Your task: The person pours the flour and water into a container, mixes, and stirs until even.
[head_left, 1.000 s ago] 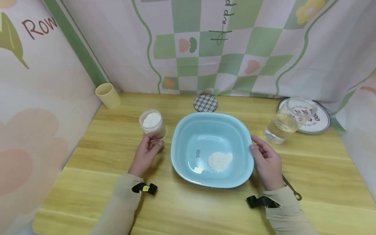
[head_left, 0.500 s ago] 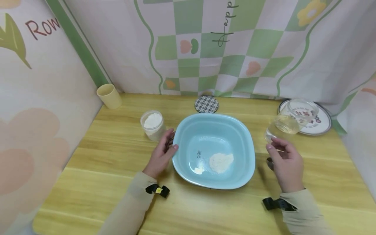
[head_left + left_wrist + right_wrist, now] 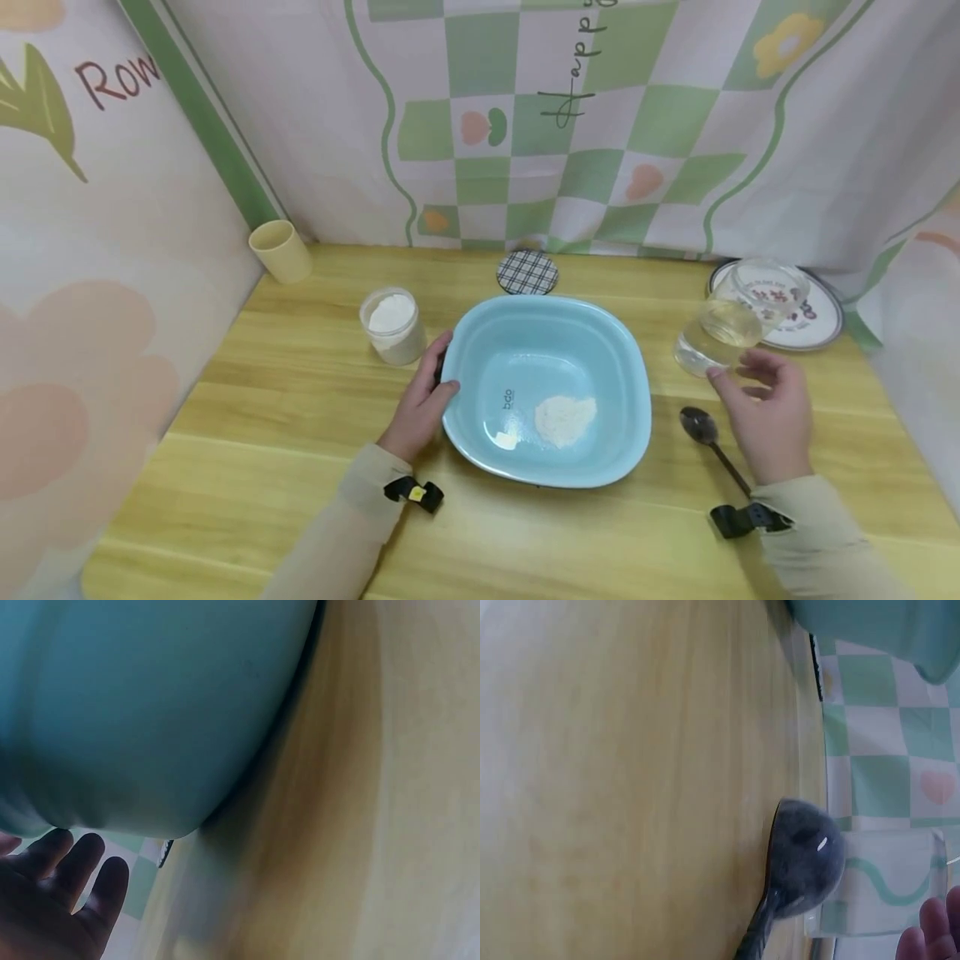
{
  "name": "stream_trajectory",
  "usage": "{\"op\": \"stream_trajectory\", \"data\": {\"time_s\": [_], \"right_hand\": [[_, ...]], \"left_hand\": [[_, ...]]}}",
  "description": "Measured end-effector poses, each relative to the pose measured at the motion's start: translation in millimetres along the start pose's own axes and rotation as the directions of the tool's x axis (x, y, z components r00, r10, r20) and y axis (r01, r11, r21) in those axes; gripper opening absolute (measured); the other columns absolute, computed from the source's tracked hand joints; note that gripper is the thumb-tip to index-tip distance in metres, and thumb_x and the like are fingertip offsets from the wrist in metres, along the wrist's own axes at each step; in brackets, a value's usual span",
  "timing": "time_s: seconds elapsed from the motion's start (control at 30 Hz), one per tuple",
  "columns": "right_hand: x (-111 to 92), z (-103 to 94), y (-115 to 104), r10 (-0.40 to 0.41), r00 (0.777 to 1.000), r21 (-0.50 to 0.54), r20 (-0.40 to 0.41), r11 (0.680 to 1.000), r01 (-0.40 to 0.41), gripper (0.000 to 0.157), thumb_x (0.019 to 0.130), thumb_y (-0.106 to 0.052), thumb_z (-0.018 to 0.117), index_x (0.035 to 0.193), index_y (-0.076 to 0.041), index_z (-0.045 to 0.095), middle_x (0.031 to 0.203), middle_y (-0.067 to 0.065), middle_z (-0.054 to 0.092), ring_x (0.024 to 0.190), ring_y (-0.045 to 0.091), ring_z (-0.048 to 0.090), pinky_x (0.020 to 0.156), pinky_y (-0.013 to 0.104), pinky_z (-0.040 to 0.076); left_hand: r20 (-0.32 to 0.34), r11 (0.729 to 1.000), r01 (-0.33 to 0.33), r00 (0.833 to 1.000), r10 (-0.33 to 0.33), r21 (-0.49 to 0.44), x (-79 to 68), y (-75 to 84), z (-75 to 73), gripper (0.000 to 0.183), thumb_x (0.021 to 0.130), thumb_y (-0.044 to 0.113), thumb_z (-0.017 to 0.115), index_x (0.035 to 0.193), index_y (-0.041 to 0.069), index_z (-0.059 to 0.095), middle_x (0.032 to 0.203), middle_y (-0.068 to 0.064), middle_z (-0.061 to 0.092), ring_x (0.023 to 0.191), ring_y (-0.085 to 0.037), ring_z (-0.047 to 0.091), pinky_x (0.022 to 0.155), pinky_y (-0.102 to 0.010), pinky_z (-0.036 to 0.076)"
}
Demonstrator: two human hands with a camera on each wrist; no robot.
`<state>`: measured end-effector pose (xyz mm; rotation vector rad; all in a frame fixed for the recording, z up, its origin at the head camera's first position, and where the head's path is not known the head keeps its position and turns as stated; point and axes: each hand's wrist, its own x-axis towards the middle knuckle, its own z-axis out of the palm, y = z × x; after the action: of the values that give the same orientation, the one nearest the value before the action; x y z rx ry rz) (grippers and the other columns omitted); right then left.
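Observation:
In the head view, a light blue basin (image 3: 555, 467) stands mid-table with a small heap of white powder (image 3: 566, 419) on its bottom. My left hand (image 3: 417, 408) holds its left rim, thumb at the edge and fingers along the outer wall (image 3: 165, 712). My right hand (image 3: 772, 412) hovers with loosely bent fingers, nearest to a clear glass container (image 3: 716, 333) partly filled with clear liquid. Nothing shows between its fingers. Below that hand lies a dark spoon (image 3: 699, 425), its handle partly covered by the wrist; the right wrist view shows its bowl (image 3: 806, 859) close up.
A clear jar of white powder (image 3: 395, 329) stands just left of the basin. Behind the basin lies a round checked coaster (image 3: 527, 272). A yellow cup (image 3: 281, 252) is at the back left corner; a patterned plate (image 3: 821, 321) sits behind the glass container.
My left hand has gone from beside the powder jar to the basin's left rim. My right hand has let go of the right rim and moved right towards the glass container, uncovering the spoon.

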<state>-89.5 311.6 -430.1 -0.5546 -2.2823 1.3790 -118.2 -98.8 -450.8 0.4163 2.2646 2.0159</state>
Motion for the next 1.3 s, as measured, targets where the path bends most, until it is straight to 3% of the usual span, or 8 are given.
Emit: {"op": "stream_trajectory", "data": {"time_s": [0.17, 0.3, 0.47, 0.63, 0.87, 1.1, 1.3], "right_hand": [[12.8, -6.9, 3.6, 0.065, 0.998, -0.017, 0.023, 0.998, -0.065, 0.068, 0.088, -0.023, 0.077, 0.145, -0.018, 0.041, 0.129, -0.013, 0.047, 0.111, 0.001, 0.048, 0.088, 0.014, 0.041], [21.1, -9.1, 2.9, 0.065, 0.996, -0.014, 0.061, 0.998, -0.065, 0.082, 0.089, -0.024, 0.077, 0.155, -0.02, 0.028, 0.148, -0.001, 0.042, 0.126, 0.012, 0.046, 0.094, 0.013, 0.041], [33.0, -10.8, 2.6, 0.053, 0.992, -0.022, 0.114, 0.998, -0.051, 0.093, 0.09, -0.027, 0.075, 0.161, -0.023, 0.014, 0.163, 0.006, 0.025, 0.139, 0.019, 0.038, 0.111, 0.026, 0.036], [44.3, -11.4, 3.4, 0.032, 0.986, -0.017, 0.163, 0.999, -0.029, 0.097, 0.089, -0.03, 0.077, 0.161, -0.024, 0.013, 0.164, 0.008, 0.024, 0.143, 0.023, 0.034, 0.12, 0.04, 0.029], [56.9, -10.1, 6.4, 0.03, 0.973, -0.007, 0.228, 1.0, -0.029, 0.084, 0.087, -0.034, 0.078, 0.153, -0.016, 0.028, 0.163, 0.014, 0.023, 0.15, 0.026, 0.024, 0.123, 0.044, 0.019], [65.3, -7.3, 5.6, 0.049, 0.969, -0.103, 0.242, 0.994, -0.025, 0.092, 0.084, -0.045, 0.078, 0.154, -0.013, 0.027, 0.153, 0.018, 0.034, 0.132, 0.033, 0.038, 0.112, 0.05, 0.035], [71.1, -3.9, 2.9, 0.066, 0.964, -0.081, 0.257, 0.996, -0.047, 0.102, 0.083, -0.044, 0.079, 0.16, -0.022, 0.016, 0.155, 0.019, 0.033, 0.133, 0.034, 0.04, 0.114, 0.05, 0.035]], "left_hand": [[-0.01, 1.0, 0.018, 1.0, -0.018, -0.014, -0.7, 0.3, 3.0, 0.067, 0.098, 0.003, 0.043, 0.16, 0.018, 0.024, 0.163, 0.003, 0.028, 0.147, -0.018, 0.03, 0.117, -0.038, 0.032], [-0.007, 0.999, 0.015, 1.0, -0.016, -0.03, 0.4, 0.5, 4.9, 0.066, 0.098, 0.003, 0.042, 0.16, 0.017, 0.023, 0.163, 0.002, 0.028, 0.147, -0.018, 0.03, 0.118, -0.038, 0.031], [-0.002, 0.998, 0.007, 1.0, -0.007, -0.06, 2.8, -0.5, 8.1, 0.066, 0.098, 0.002, 0.041, 0.16, 0.018, 0.023, 0.162, 0.001, 0.028, 0.147, -0.017, 0.03, 0.118, -0.038, 0.031], [-0.012, 0.997, 0.008, 1.0, -0.009, -0.073, 3.7, -1.3, 10.1, 0.066, 0.097, 0.003, 0.041, 0.159, 0.019, 0.024, 0.161, 0.001, 0.031, 0.145, -0.018, 0.034, 0.117, -0.038, 0.033], [-0.012, 0.998, 0.007, 1.0, -0.008, -0.069, 4.0, -1.3, 11.3, 0.066, 0.097, 0.003, 0.04, 0.16, 0.016, 0.023, 0.16, 0.0, 0.031, 0.144, -0.019, 0.035, 0.116, -0.038, 0.034], [-0.015, 0.998, 0.015, 1.0, -0.016, -0.066, 3.9, -0.3, 11.5, 0.067, 0.098, 0.002, 0.04, 0.16, 0.015, 0.021, 0.161, 0.001, 0.03, 0.145, -0.017, 0.033, 0.118, -0.037, 0.032], [-0.019, 0.997, 0.018, 1.0, -0.019, -0.072, 2.5, 1.4, 11.8, 0.066, 0.098, 0.001, 0.041, 0.16, 0.015, 0.022, 0.161, -0.001, 0.031, 0.144, -0.018, 0.034, 0.117, -0.038, 0.033]]}}
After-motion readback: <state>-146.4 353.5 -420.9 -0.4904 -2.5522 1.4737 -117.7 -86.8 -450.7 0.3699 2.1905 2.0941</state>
